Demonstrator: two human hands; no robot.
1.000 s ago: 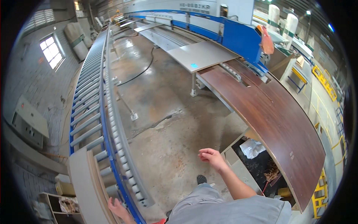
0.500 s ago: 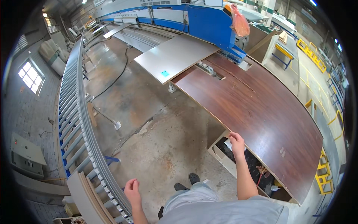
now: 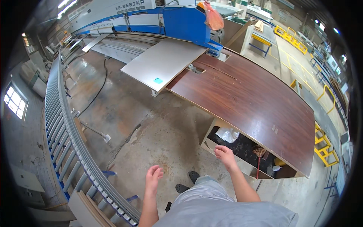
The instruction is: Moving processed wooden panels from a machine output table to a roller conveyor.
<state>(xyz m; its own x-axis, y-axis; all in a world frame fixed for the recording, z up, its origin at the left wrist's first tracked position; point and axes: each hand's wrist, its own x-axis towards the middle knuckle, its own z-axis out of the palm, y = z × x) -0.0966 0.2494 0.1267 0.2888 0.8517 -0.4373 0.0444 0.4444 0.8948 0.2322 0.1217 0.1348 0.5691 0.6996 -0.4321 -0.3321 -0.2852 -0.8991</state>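
Note:
My left hand (image 3: 154,178) is raised over the concrete floor, fingers loosely bent and apart, holding nothing. My right hand (image 3: 224,156) hovers by the open compartment (image 3: 211,149) below the table, also with nothing visible in it. That table has a glossy red-brown wood-grain top (image 3: 261,109). A pale grey flat panel (image 3: 162,60) with a small turquoise sticker (image 3: 158,80) lies at the table's far left end, reaching back to the blue and white machine (image 3: 185,24). Neither hand touches the panel or tabletop.
A long roller conveyor (image 3: 70,151) curves along my left, with stacked boards (image 3: 89,208) at its near end. The compartment holds a white plastic bag (image 3: 227,134) and a red-handled tool (image 3: 258,166). An orange bag (image 3: 214,17) hangs on the machine. Yellow metal frames (image 3: 326,149) stand right.
My right hand has come away from the table edge, down and left. My left hand has risen and moved right. The view has turned right, showing more of the compartment.

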